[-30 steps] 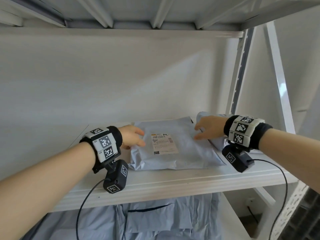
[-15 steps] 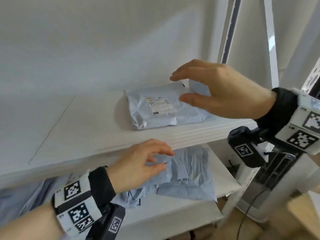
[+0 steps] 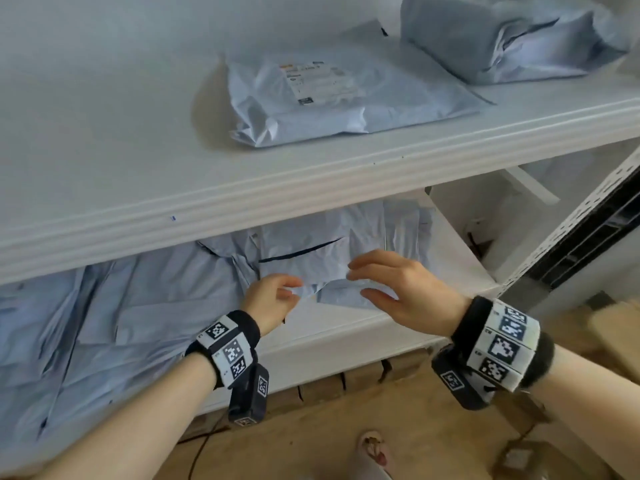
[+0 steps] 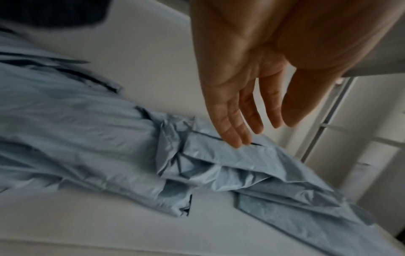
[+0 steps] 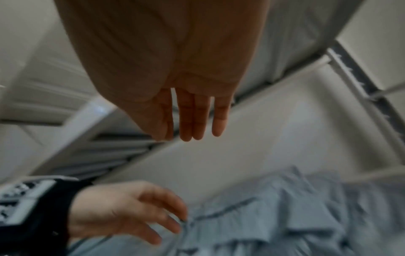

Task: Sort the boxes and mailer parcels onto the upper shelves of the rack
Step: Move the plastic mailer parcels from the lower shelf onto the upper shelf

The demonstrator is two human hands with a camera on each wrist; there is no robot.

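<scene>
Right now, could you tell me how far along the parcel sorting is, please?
Done: a flat grey mailer with a label and a bulky grey mailer lie on the upper shelf. In hand: nothing; the left hand and right hand reach, empty, for the grey mailers heaped on the lower shelf. Left: that heap.

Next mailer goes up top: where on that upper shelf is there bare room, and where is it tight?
The upper shelf is bare across its whole left part, from the labelled mailer leftward, plus a strip along the front lip. The right end is crowded: the bulky folded mailer sits right beside the labelled one. The lower shelf is covered with a mailer pile, except its front right edge.
</scene>
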